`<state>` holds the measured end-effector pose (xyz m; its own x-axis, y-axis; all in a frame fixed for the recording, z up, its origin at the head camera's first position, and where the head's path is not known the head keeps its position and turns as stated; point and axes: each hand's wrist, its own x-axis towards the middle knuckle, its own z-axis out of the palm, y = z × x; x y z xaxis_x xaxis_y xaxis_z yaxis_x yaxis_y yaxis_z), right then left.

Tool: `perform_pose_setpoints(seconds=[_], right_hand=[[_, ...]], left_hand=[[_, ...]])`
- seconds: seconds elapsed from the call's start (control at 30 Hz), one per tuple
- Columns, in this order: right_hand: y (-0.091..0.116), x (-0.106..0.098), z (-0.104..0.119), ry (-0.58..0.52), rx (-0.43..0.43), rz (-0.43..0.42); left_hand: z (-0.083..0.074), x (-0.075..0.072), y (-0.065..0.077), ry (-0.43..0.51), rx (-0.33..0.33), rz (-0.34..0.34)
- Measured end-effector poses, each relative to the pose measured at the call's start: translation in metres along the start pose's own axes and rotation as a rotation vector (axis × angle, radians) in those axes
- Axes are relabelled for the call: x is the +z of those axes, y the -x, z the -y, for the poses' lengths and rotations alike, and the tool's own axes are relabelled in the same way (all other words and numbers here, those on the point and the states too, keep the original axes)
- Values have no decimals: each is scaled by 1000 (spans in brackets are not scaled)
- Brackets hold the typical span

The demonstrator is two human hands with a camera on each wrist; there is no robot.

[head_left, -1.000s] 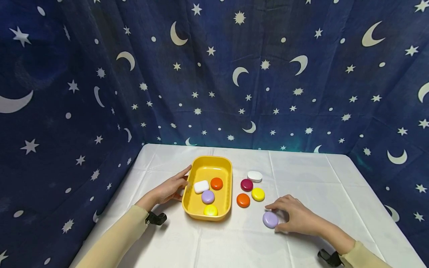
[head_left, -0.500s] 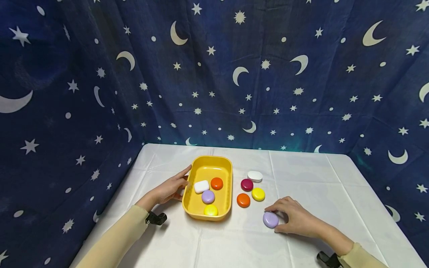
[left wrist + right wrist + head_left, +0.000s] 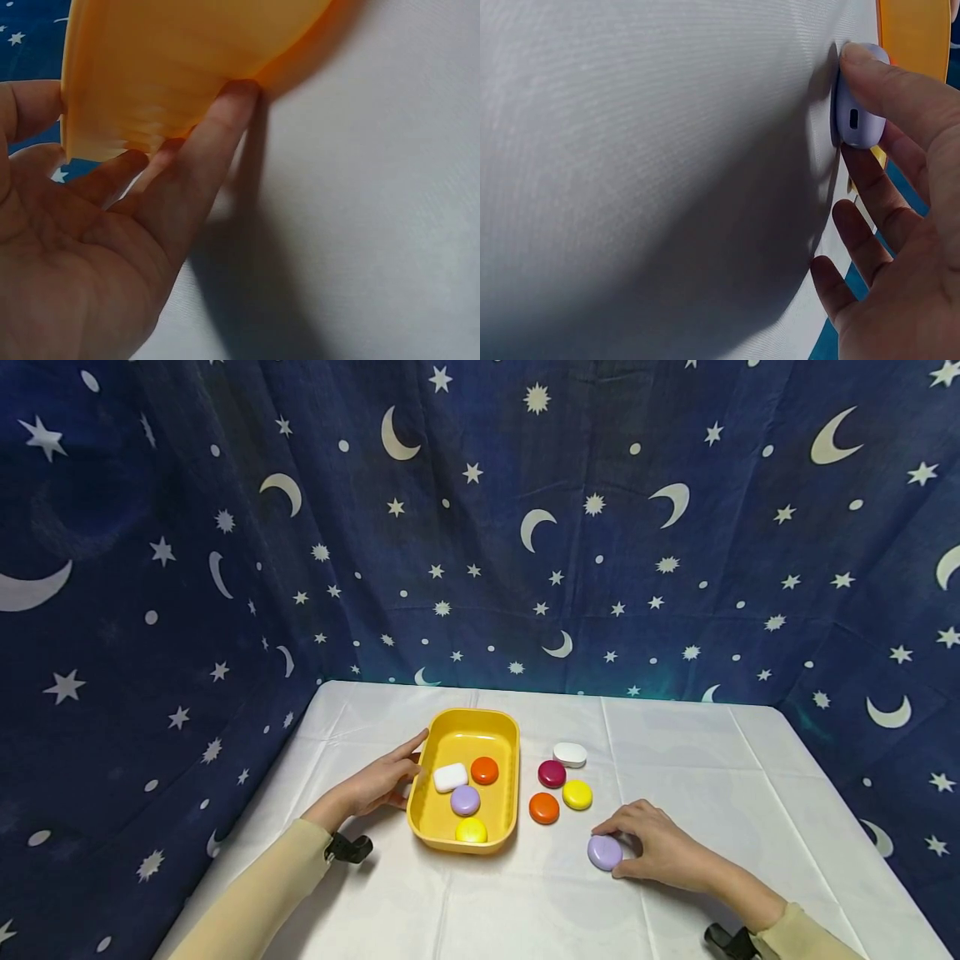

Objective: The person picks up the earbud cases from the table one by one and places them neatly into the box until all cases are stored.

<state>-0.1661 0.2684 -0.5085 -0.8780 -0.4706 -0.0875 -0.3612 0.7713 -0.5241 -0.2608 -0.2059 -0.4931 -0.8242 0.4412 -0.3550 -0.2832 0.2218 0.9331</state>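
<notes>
A lavender rounded disc (image 3: pixel 605 852) lies on the white cloth at the right, with a small dark slot in its side in the right wrist view. My right hand (image 3: pixel 663 847) pinches it between thumb and fingers; the remaining fingers are spread apart from it in the right wrist view. A yellow tray (image 3: pixel 512 777) holds a white rounded block (image 3: pixel 451 777), an orange disc (image 3: pixel 484 770), another lavender disc (image 3: pixel 465 800) and a yellow disc (image 3: pixel 471 831). Extended fingers and thumb of my left hand (image 3: pixel 375 783) touch the outer left wall of this tray (image 3: pixel 180 52).
Between the tray and my right hand lie a white oval piece (image 3: pixel 570 755), a dark red disc (image 3: pixel 552 774), a second yellow disc (image 3: pixel 577 794) and a second orange disc (image 3: pixel 543 808). A dark blue star-patterned curtain (image 3: pixel 480 543) hangs behind and left of the table (image 3: pixel 697 760).
My right thumb and fingers have closed in on the lavender disc, which stays in place. The left hand and the tray have not visibly moved.
</notes>
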Motion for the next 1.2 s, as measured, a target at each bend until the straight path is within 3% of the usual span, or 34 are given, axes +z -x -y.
perform_pose_setpoints(seconds=[0.53, 0.73, 0.93, 1.2], right_hand=[[0, -2, 2, 27, -54, -3], [-3, -5, 5, 45, -25, 12], [-17, -17, 14, 39, -50, -17], [-50, -36, 36, 46, -107, -112]], left_hand=[[-3, 0, 1, -11, -16, -15], [-4, 1, 3, -7, -12, -14], [-3, 1, 4, -9, 4, -15], [-2, 1, 4, -16, -3, -27]])
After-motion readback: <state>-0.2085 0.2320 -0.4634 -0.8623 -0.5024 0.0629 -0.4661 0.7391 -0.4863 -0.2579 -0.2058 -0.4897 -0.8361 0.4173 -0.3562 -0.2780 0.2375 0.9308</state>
